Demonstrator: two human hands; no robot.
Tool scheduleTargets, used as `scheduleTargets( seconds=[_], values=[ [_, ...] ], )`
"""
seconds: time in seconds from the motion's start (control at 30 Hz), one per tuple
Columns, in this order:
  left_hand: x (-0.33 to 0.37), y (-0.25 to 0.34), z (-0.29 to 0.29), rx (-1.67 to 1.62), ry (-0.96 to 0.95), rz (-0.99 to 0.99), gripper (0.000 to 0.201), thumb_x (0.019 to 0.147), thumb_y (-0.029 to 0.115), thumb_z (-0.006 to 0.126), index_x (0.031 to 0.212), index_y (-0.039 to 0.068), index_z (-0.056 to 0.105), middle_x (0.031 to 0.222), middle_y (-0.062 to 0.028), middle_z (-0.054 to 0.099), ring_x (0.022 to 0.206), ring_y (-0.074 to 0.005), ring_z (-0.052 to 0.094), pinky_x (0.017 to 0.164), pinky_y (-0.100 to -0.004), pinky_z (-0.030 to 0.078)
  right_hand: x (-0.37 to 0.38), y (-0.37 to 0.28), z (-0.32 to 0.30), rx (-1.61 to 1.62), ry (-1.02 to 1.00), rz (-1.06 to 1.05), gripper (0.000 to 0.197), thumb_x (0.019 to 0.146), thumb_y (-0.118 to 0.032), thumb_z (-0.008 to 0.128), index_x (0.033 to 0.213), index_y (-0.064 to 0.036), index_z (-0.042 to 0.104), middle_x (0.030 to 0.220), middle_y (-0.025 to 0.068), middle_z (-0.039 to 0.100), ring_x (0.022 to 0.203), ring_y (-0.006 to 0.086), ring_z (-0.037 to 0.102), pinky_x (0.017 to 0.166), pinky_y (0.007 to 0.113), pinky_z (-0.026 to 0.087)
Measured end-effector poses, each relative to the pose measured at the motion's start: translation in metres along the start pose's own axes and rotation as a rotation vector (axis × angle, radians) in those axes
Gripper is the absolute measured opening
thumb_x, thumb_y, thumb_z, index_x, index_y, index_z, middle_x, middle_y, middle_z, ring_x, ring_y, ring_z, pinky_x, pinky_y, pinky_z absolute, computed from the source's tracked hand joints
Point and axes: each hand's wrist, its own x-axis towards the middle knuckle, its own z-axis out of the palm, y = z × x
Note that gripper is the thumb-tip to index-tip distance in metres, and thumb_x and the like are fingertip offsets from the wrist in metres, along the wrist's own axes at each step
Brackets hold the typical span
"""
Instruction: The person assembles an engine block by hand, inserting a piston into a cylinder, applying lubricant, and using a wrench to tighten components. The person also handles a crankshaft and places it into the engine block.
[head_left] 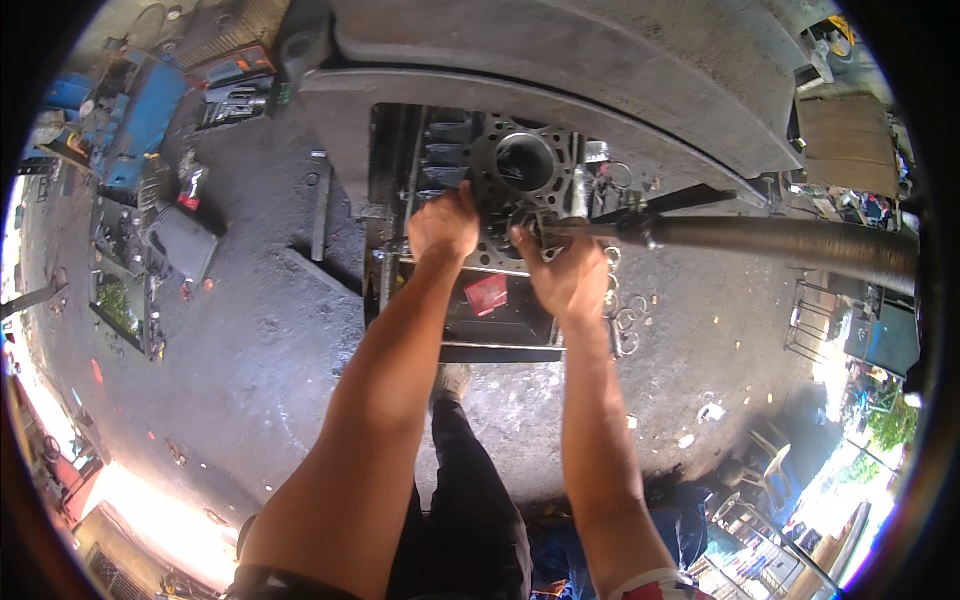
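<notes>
A grey engine block [505, 130] with a large open cylinder bore [524, 162] stands in front of me. My left hand [445, 222] is a closed fist at the block's left side, its thumb near the top face; whatever it grips is hidden. At the near bore, my right hand [572, 272] has its thumb and fingers bent around a small round metal part [530, 218], whose exact kind is unclear. Below the hands, a red packet [487, 295] lies on a dark tray-like surface [505, 328].
A thick metal bar [790, 243] reaches in from the right, close to my right hand. Several metal rings [626, 320] are right of the block. A large curved metal panel [560, 50] spans the far side. Metal strips [320, 205] lie on the floor [250, 330] at left.
</notes>
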Motion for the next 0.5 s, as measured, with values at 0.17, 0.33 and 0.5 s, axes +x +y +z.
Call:
scheduleTargets(
  seconds=[0.17, 0.33, 0.5],
  values=[
    [-0.002, -0.007, 0.0, -0.049, 0.039, 0.028, 0.06, 0.106, 0.049, 0.028, 0.103, 0.006, 0.07, 0.106, -0.0187, 0.072, 0.104, -0.0351, 0.069, 0.091, -0.0452, 0.054, 0.023, -0.022, -0.007, -0.416, -0.192, 0.008, 0.069, 0.086, -0.068, 0.062, 0.108, -0.0038, 0.072, 0.088, 0.0226, 0.073, 0.085, 0.0434, 0.07, 0.074, 0.05, 0.057],
    [-0.018, -0.057, -0.003, -0.538, 0.531, 0.582, 0.02, 0.096, 0.021, 0.064, 0.09, 0.002, 0.066, 0.087, -0.0175, 0.067, 0.086, -0.0389, 0.062, 0.076, -0.049, 0.049, 0.015, -0.027, -0.011, -0.306, -0.095, 0.07, 0.054, 0.086, -0.055, 0.068, 0.095, -0.002, 0.072, 0.092, 0.0249, 0.072, 0.095, 0.0458, 0.067, 0.083, 0.052, 0.052],
    [-0.043, -0.214, -0.038, -0.751, 0.382, 0.421, 0.02, 0.093, 0.021, 0.071, 0.102, 0.003, 0.071, 0.093, -0.0172, 0.072, 0.082, -0.0276, 0.075, 0.072, -0.0362, 0.06, 0.013, -0.022, -0.01, -0.273, -0.118, 0.133, 0.039, 0.081, -0.034, 0.08, 0.099, -0.0016, 0.068, 0.093, 0.0192, 0.072, 0.093, 0.0396, 0.068, 0.083, 0.045, 0.051]
  ],
)
